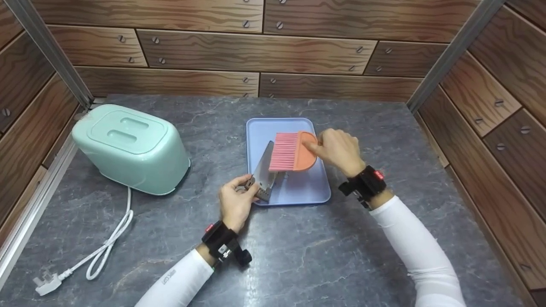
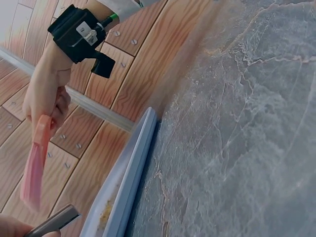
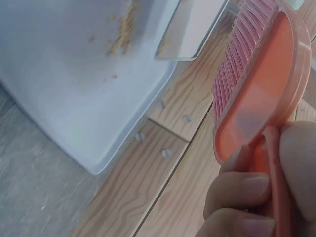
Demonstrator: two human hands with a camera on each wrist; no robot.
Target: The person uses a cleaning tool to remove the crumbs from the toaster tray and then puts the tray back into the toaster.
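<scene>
My left hand (image 1: 236,200) pinches a thin grey metal crumb tray (image 1: 263,166) by its near end, holding it tilted over the left part of a light-blue plastic tray (image 1: 309,187). In my right hand (image 1: 339,151) is a small orange brush (image 1: 305,155) with pink bristles, gripped by its handle. The bristles are close to the metal piece's upper face in the head view; whether they touch it I cannot tell. Yellow-brown crumbs (image 3: 124,32) lie scattered on the blue tray in the right wrist view.
To the left stands a mint-green toaster (image 1: 132,145) with its lid on. Its white cord (image 1: 113,238) lies looped towards the front left, ending in a plug (image 1: 47,283). Wood-patterned walls (image 1: 256,51) enclose the grey marbled tabletop (image 1: 204,119) at the back and sides.
</scene>
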